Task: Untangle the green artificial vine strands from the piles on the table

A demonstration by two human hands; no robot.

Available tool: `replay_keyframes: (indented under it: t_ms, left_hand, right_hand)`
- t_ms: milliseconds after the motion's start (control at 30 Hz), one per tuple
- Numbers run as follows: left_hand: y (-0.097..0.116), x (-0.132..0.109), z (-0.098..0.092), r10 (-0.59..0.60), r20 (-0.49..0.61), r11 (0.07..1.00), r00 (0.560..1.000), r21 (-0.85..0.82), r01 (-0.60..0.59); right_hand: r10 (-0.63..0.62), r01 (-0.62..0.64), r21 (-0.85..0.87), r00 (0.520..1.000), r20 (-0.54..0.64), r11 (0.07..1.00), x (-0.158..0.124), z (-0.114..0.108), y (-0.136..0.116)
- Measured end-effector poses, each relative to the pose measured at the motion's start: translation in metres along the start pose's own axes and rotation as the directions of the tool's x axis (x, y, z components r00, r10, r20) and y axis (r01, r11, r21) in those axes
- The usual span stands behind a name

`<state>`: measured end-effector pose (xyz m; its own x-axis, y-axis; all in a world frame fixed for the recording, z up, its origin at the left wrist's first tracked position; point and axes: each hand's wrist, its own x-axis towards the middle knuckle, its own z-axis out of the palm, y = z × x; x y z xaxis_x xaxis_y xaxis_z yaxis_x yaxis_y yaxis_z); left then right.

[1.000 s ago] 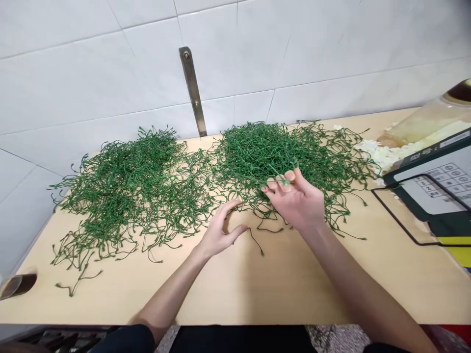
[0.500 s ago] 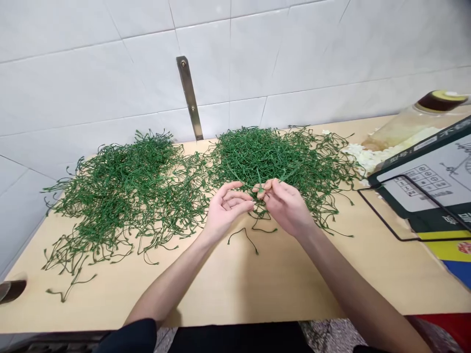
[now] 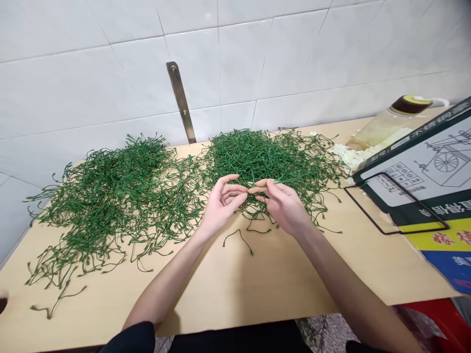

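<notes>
My left hand [image 3: 223,202] and my right hand [image 3: 286,207] meet at the fingertips over the front of a pile of thin green plastic stems [image 3: 250,152]. A green stem [image 3: 253,185] shows at the pinched fingers of my right hand. The left thumb and fingers close at the same spot, with the index finger raised; my fingers partly hide what is between them. Just below my hands, a loose bent stem [image 3: 241,238] lies on the table.
A second heap of green stems [image 3: 106,191] spreads over the left of the wooden table [image 3: 206,294]. To the right are small white pieces [image 3: 348,156], a tilted bottle [image 3: 382,125], a printed box [image 3: 423,171] and a black wire frame [image 3: 375,225]. A metal bracket [image 3: 180,100] is fixed to the tiled wall.
The view has shifted slightly to the right. My hands stay together; my right fingertips have tilted flatter toward the left hand, and the stem between them shows less.
</notes>
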<state>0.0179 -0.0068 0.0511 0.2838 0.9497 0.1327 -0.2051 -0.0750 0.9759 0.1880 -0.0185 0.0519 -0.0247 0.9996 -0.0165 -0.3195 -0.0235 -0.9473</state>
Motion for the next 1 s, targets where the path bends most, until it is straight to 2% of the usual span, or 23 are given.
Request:
replay_keyframes:
  t_ms: [67,133,200,267,333,367,400,433,467,500,567,600,633,700,733,800,867,900,967,1000]
  left_hand:
    - [-0.002,0.000,-0.001,0.018,0.050,0.996,0.999,0.092,-0.023]
    - [-0.004,-0.001,-0.003,0.071,0.108,0.954,0.992,0.282,-0.099]
    - [-0.006,-0.003,-0.006,0.142,0.182,0.822,0.973,0.526,-0.219]
    - [-0.009,-0.005,-0.012,0.200,0.261,0.632,0.944,0.702,-0.328]
    - [-0.012,-0.007,-0.017,0.244,0.320,0.489,0.915,0.775,-0.401]
    - [-0.015,-0.008,-0.020,0.258,0.342,0.454,0.903,0.783,-0.426]
    - [-0.017,-0.010,-0.021,0.264,0.357,0.453,0.896,0.775,-0.442]
    - [-0.018,-0.012,-0.022,0.261,0.353,0.493,0.899,0.751,-0.438]
    - [-0.019,-0.014,-0.023,0.245,0.333,0.581,0.911,0.702,-0.413]
    - [-0.020,-0.016,-0.022,0.213,0.299,0.709,0.930,0.608,-0.357]
    - [-0.019,-0.020,-0.020,0.077,0.241,0.958,0.967,0.250,-0.139]
    - [-0.017,-0.021,-0.019,-0.011,0.244,1.000,0.970,0.014,0.008]
    - [-0.016,-0.021,-0.018,-0.091,0.257,0.971,0.962,-0.192,0.144]
    - [-0.013,-0.020,-0.018,-0.185,0.271,0.834,0.945,-0.465,0.297]
    - [-0.012,-0.019,-0.018,-0.210,0.263,0.785,0.942,-0.529,0.322]
    - [-0.012,-0.017,-0.020,-0.232,0.247,0.746,0.941,-0.576,0.335]
    - [-0.014,-0.016,-0.023,-0.267,0.275,0.751,0.924,-0.541,0.378]
    - [-0.016,-0.016,-0.024,-0.292,0.290,0.769,0.911,-0.495,0.404]
    - [-0.018,-0.016,-0.026,-0.342,0.306,0.846,0.889,-0.313,0.433]
    - [-0.018,-0.017,-0.028,-0.362,0.310,0.892,0.879,-0.158,0.423]
  right_hand:
    - [-0.008,0.008,-0.020,0.999,0.032,1.000,-0.001,0.000,-0.002]
    - [-0.005,0.011,-0.110,0.999,0.052,0.994,-0.002,-0.001,-0.005]
    - [-0.013,0.028,-0.263,0.998,0.059,0.964,-0.002,-0.003,-0.009]
    - [-0.028,0.047,-0.434,0.998,0.049,0.900,-0.004,-0.006,-0.013]
    - [-0.051,0.056,-0.591,0.998,0.025,0.804,-0.006,-0.010,-0.015]
    - [-0.072,0.062,-0.660,0.997,0.013,0.748,-0.007,-0.013,-0.015]
    - [-0.103,0.077,-0.722,0.995,0.007,0.688,-0.009,-0.016,-0.014]
    - [-0.147,0.098,-0.775,0.989,0.008,0.624,-0.010,-0.018,-0.014]
    - [-0.201,0.124,-0.819,0.980,0.011,0.560,-0.012,-0.021,-0.014]
    - [-0.253,0.145,-0.855,0.967,0.016,0.499,-0.013,-0.023,-0.014]
    - [-0.347,0.173,-0.903,0.938,0.028,0.393,-0.014,-0.028,-0.017]
    - [-0.390,0.185,-0.917,0.920,0.036,0.352,-0.013,-0.029,-0.020]
    - [-0.433,0.200,-0.923,0.900,0.041,0.328,-0.012,-0.031,-0.024]
    - [-0.507,0.242,-0.900,0.861,0.027,0.363,-0.010,-0.032,-0.031]
    - [-0.529,0.269,-0.857,0.849,-0.006,0.440,-0.009,-0.032,-0.034]
    - [-0.501,0.317,-0.653,0.858,-0.111,0.688,-0.008,-0.032,-0.036]
    - [-0.373,0.299,-0.333,0.910,-0.183,0.894,-0.009,-0.031,-0.033]
    - [-0.287,0.253,-0.189,0.939,-0.187,0.949,-0.010,-0.030,-0.030]
    - [-0.123,0.123,-0.008,0.980,-0.153,0.992,-0.013,-0.028,-0.021]
    - [-0.052,0.057,0.041,0.990,-0.133,0.998,-0.015,-0.026,-0.016]
